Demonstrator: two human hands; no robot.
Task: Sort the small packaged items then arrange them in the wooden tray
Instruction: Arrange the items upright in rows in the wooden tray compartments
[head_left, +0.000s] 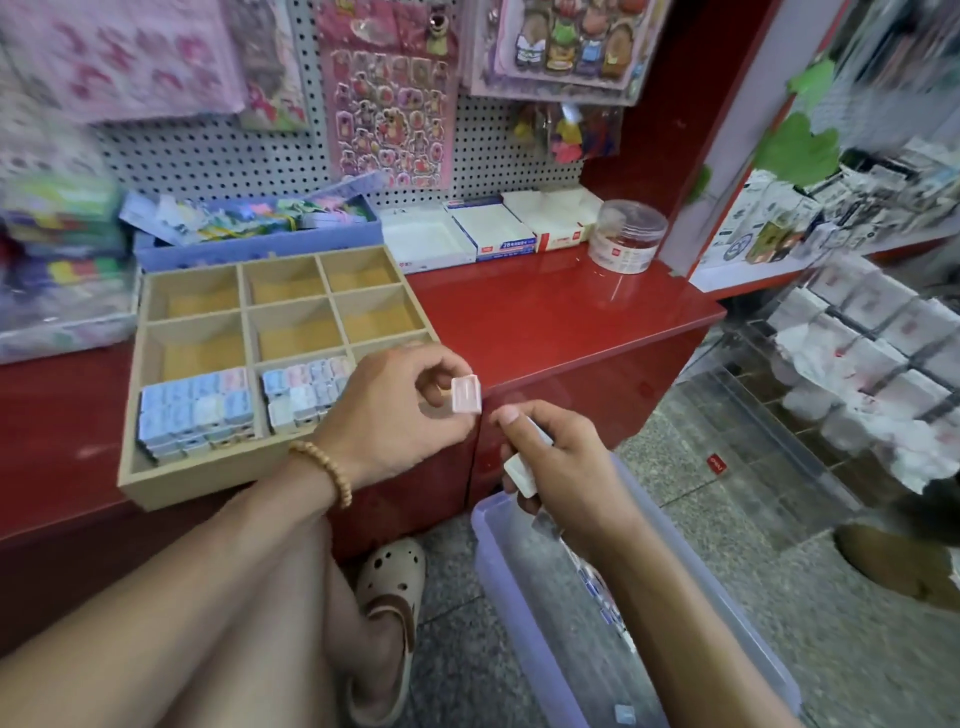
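A wooden tray (139, 470) with nine compartments lies on the red counter. Its two front-left compartments hold rows of small packaged items (195, 413) in blue, pink and white. My left hand (400, 415) hovers at the tray's front right corner and pinches one small pink-white packet (466, 395) between thumb and fingers. My right hand (561, 467) is just right of it, over the counter's edge, gripping a few white packets (521, 470). Below it stands a clear purple bin (498, 571) with a few loose packets at its bottom.
The red counter (561, 312) carries a blue box of stationery (249, 234), white boxes (488, 231) and a clear round jar (628, 236) at the back. Sticker sheets hang on the pegboard. A rack of wrapped goods (872, 353) stands on the right. My knee and sandal are below.
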